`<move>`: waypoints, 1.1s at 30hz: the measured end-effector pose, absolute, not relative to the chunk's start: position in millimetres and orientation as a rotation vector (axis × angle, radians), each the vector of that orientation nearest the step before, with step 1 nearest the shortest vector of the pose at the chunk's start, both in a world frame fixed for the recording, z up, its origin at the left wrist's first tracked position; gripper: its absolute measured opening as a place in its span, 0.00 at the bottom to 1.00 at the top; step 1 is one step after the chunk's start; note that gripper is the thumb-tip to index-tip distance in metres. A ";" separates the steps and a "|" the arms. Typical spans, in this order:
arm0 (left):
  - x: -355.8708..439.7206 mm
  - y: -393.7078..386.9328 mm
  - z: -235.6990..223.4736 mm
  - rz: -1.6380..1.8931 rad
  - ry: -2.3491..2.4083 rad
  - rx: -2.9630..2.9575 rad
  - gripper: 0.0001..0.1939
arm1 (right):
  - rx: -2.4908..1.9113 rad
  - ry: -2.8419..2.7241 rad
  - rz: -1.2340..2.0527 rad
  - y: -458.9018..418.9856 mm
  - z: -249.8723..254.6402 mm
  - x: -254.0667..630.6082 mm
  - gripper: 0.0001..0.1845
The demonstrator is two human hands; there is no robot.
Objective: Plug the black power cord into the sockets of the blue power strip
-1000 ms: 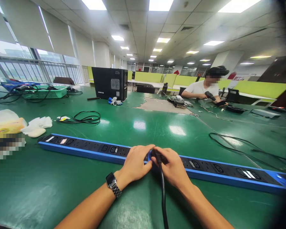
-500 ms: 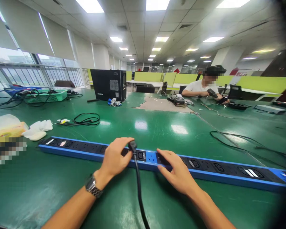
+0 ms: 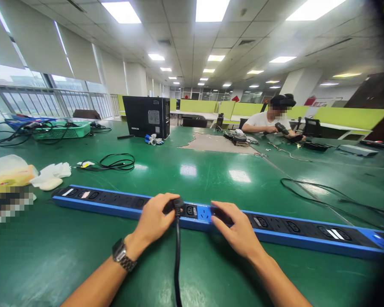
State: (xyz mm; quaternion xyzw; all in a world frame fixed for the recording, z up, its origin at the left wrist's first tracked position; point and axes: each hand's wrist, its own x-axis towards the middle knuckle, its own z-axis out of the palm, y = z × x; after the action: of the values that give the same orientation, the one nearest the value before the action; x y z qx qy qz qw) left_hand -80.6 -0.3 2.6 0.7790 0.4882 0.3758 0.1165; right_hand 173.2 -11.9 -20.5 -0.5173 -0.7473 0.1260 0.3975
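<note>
A long blue and black power strip [image 3: 112, 209] lies across the green table in front of me. My left hand [image 3: 156, 219], with a watch on the wrist, grips a black power plug [image 3: 178, 205] between thumb and fingers. The plug is low over the strip, left of the middle; whether its pins sit in a socket is hidden. Its thick black cord [image 3: 177, 264] hangs down toward me. My right hand [image 3: 235, 226] rests on the strip just right of the blue socket [image 3: 204, 213], thumb and fingers apart around the strip's body.
A black computer case [image 3: 146, 116] stands at the back, with gloves [image 3: 154, 139] beside it. Coiled black cables [image 3: 117, 162] and a green basket [image 3: 64, 131] lie left. A loose cable [image 3: 320, 194] lies right. Across the table a person [image 3: 272, 121] holds a power drill.
My left hand has lowered slightly with the plug, which now sits closer to the strip. The cord hangs straighter. My right hand stays at almost the same spot.
</note>
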 end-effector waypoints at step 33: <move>-3.9 -1.3 -6.6 1.189 1.039 2.521 0.31 | -1.084 -2.038 -0.066 -16.8 -14.2 205.7 0.18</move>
State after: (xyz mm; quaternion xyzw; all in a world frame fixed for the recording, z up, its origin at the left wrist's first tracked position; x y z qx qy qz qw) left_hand -3.9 -1.3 -6.6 0.8445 0.3480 0.3984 0.0835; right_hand 205.7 -16.8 -14.2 -0.4293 -0.8073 -0.0261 0.4041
